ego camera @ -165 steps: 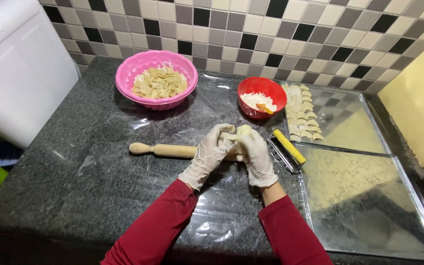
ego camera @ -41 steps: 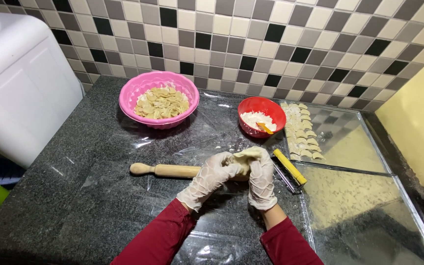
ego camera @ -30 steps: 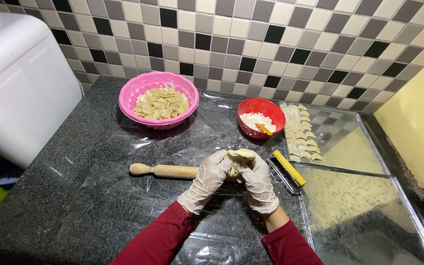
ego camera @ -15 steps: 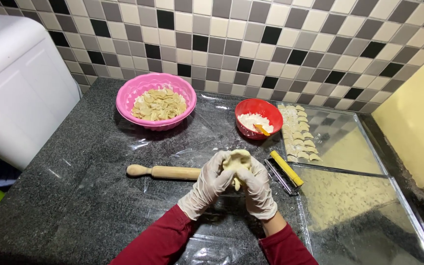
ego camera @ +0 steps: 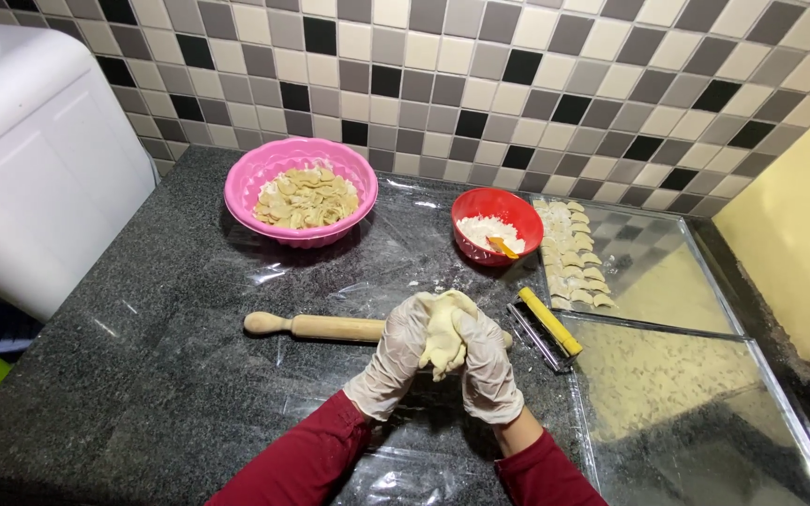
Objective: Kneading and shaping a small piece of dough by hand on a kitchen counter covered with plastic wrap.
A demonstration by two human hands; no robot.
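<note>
Raised slightly since before, the dough piece (ego camera: 444, 334) sits pinched between both hands.

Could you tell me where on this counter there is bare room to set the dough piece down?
Bare granite lies left of the rolling pin, below the pink bowl. The near glass sheet is open but floured. It is crowded by the red bowl, the dumplings and the yellow-handled tool, beside the right hand.

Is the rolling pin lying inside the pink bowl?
No, the rolling pin lies flat on the dark counter, apart from the pink bowl, which holds pieces of dough.
</note>
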